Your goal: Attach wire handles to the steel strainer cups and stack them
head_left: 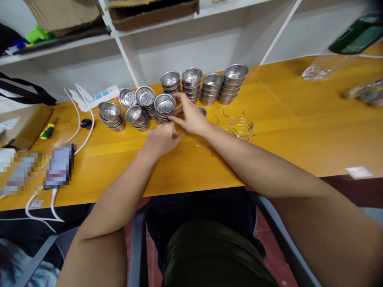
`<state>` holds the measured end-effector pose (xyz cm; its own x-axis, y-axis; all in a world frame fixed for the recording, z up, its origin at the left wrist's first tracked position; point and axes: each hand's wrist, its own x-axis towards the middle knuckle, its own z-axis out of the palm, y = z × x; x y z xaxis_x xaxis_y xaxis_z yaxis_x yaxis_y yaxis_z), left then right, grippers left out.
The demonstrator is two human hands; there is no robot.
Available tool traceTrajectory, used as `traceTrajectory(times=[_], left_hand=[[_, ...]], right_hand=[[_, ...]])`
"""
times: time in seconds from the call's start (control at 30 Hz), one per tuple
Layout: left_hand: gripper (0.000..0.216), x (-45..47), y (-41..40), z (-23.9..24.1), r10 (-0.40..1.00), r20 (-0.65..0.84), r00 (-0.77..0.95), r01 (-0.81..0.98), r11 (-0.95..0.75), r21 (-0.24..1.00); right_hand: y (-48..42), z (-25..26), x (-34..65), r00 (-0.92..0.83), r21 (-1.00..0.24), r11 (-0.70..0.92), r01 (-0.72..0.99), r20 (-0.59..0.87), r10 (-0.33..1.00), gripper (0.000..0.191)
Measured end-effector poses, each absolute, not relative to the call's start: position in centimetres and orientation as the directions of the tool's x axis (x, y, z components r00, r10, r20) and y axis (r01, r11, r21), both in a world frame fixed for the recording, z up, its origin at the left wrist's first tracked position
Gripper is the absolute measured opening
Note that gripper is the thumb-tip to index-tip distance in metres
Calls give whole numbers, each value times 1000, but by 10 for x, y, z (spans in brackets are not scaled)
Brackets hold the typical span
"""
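Note:
My right hand (191,113) curves around the right side of a stack of perforated metal cups (165,104), fingers near the rims and thumb lower down. In front of that stack's base is my left hand (161,139), its fingers curled and largely hidden, the thumb sticking out to the right. Whatever the left fingers may hold cannot be seen. More cup stacks stand to the left (110,111) and in a row behind (191,77). Partly behind my right wrist lies a small perforated metal piece (202,111). Thin curved wires (242,126) lie right of my right forearm.
A phone (60,165), white cables (89,115), a screwdriver (48,130) and a black round cap (86,123) lie on the left. A power strip (104,95) sits by the white shelf (191,44). At the far right is a clear bottle (321,67).

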<state>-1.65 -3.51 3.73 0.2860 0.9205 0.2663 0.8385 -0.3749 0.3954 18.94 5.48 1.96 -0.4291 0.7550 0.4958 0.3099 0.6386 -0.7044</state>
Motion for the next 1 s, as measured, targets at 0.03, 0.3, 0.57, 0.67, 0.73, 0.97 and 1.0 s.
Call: traceTrajectory(times=[0.03, 0.3, 0.57, 0.67, 0.73, 0.97, 1.0], left_hand=[[33, -12, -35, 37, 921, 242, 305, 837, -380, 393], [17, 1, -30, 42, 908, 114, 403, 801, -410, 436], [17, 7, -29, 35, 841, 168, 515, 665, -515, 540], [21, 9, -30, 34, 783, 141, 606, 583, -558, 591], [22, 9, -31, 34, 762, 126, 635, 558, -565, 608], [20, 5, -26, 30, 774, 121, 621, 560, -546, 623], [20, 5, -26, 29, 773, 122, 623, 558, -548, 623]], right_hand=[[55, 19, 189, -429, -712, 635, 300, 494, 756, 90], [68, 7, 204, -465, -723, 646, 245, 497, 733, 98], [70, 21, 220, -404, -640, 679, 360, 549, 732, 82], [78, 45, 226, -373, -579, 701, 416, 594, 713, 63], [93, 61, 225, -414, -512, 734, 446, 609, 676, 53], [185, 106, 190, -610, -188, 811, 554, 571, 549, 49], [200, 112, 184, -625, -144, 822, 551, 582, 520, 65]])
